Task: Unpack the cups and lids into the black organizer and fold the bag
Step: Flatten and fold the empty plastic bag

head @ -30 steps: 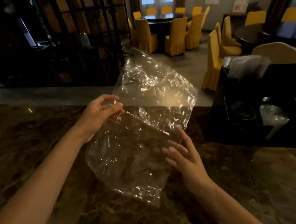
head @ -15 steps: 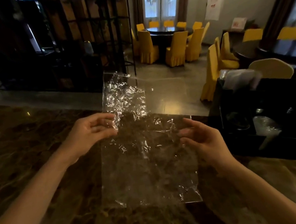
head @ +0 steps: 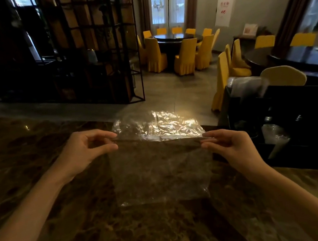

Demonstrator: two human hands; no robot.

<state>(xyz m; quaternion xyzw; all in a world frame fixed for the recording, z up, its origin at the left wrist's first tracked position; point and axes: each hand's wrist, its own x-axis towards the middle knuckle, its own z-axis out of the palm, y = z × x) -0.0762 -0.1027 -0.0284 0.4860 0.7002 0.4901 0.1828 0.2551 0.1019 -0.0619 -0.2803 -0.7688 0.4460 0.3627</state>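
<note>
With the left hand (head: 88, 149) and right hand (head: 230, 146) each in a pinching grip on a side of the clear plastic bag (head: 160, 161) above the marble surface (head: 68, 237), keep tension equal, fold square toward 6 o'clock, corners matched.

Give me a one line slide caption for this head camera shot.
Both hands, left hand and right hand, pinch an empty clear plastic bag taut above the marble counter, beside the black organizer.
</note>
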